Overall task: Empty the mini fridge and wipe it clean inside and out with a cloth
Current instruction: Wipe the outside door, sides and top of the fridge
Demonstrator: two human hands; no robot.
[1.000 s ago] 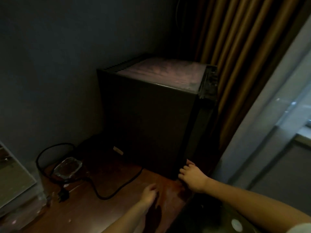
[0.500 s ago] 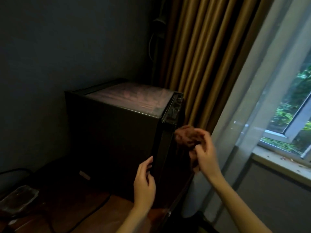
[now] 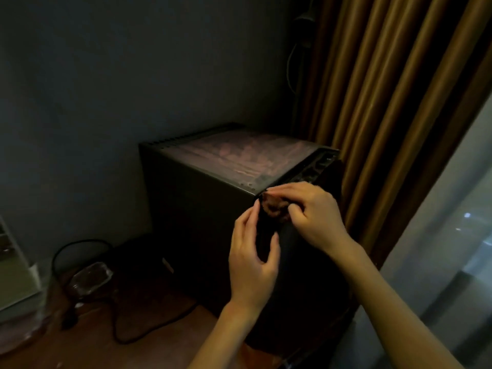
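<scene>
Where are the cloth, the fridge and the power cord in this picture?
cloth [image 3: 274, 209]: head view, its bunched brown middle.
fridge [image 3: 239, 158]: head view, its flat top panel.
power cord [image 3: 133, 341]: head view, the bend lying on the floor.

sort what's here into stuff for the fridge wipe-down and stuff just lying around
For the job: mini fridge; brown cloth, held by left hand and right hand.
Lying about: black cable, clear glass dish, curtain.

a brown cloth [image 3: 274, 207] is pinched by both hands [image 3: 253, 258] [image 3: 314, 213] at the mini fridge [image 3: 210, 209] front top corner.
</scene>
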